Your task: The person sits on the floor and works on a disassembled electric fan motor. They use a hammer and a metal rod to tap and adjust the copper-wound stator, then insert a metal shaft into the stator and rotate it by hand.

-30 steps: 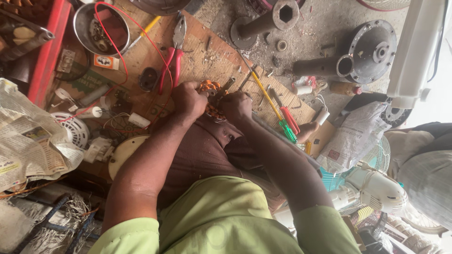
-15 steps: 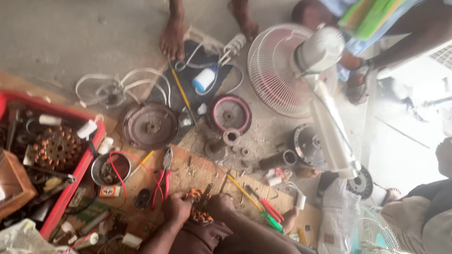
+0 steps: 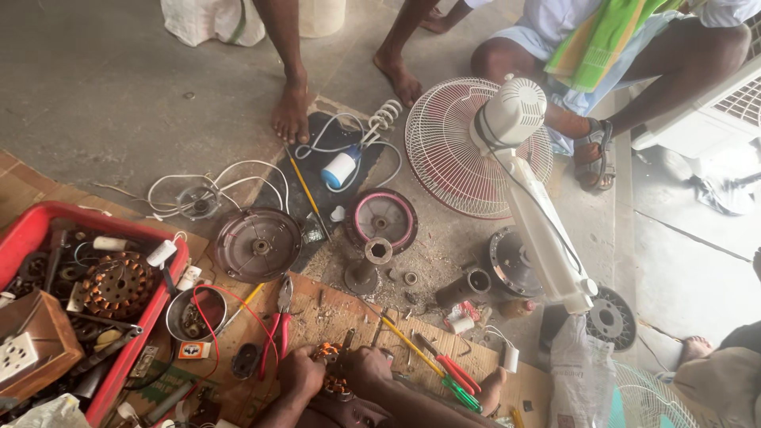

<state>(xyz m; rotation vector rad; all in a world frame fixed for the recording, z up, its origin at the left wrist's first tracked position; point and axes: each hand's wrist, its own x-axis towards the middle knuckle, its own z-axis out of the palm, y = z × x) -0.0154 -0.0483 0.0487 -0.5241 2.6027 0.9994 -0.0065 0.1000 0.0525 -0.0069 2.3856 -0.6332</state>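
Note:
At the bottom edge of the head view, my left hand [image 3: 300,372] and my right hand [image 3: 367,367] close together around a small motor part with copper windings [image 3: 331,358], held over a worn wooden board [image 3: 333,317]. Red-handled pliers [image 3: 279,326] lie just left of my left hand. Screwdrivers with yellow, red and green handles [image 3: 444,368] lie to the right of my right hand.
A red tray [image 3: 32,230] with a copper stator and parts sits at left, a metal bowl [image 3: 196,314] beside it. Round motor covers [image 3: 258,244], a white standing fan [image 3: 519,158] and white cables lie on the concrete floor. Two other people's feet and legs are at the top.
The view has tilted up from my lap toward the floor ahead, bringing the fan, motor covers and other people's legs into sight. My hands stay together on the wound part.

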